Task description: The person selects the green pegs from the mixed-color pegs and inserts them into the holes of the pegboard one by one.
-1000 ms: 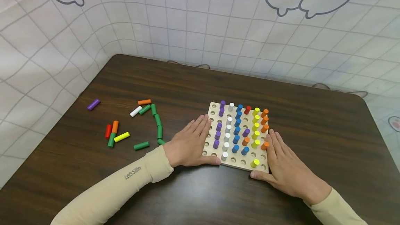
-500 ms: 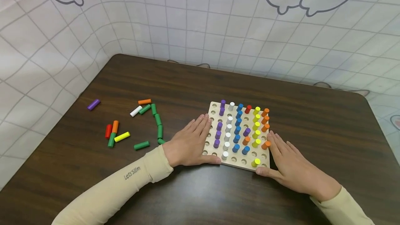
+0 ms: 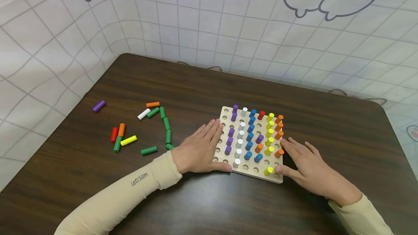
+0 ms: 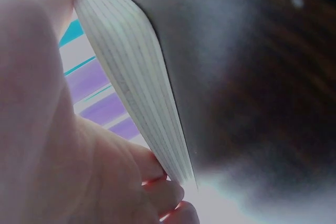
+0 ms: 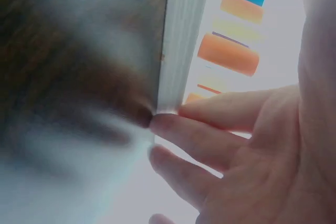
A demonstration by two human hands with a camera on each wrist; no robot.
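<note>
A pale wooden pegboard (image 3: pixel 250 169) lies on the table with coloured pegs upright in many of its holes. My left hand (image 3: pixel 199 151) rests along its left side, fingers straight and thumb against the front edge. In the left wrist view the board's layered side (image 4: pixel 128 66) runs between thumb and fingers. My right hand (image 3: pixel 313 171) is at the right side, fingers extended and spread. Its fingertips touch the board's side (image 5: pixel 181 40) in the right wrist view, near an orange peg (image 5: pixel 228 54). The thumb lies close to the front right corner.
Loose pegs lie left of the board: a curved line of green pegs (image 3: pixel 168 136), a white peg (image 3: pixel 143 114), a yellow peg (image 3: pixel 128 140), a red peg (image 3: pixel 114 134), and a purple peg (image 3: pixel 99 106). A patterned cloth (image 3: pixel 209 21) hangs behind the dark table (image 3: pixel 196 206).
My right hand has shifted slightly right and its fingers have spread, the thumb drawing back from the front edge. The left hand stays in place. The head view has shifted slightly.
</note>
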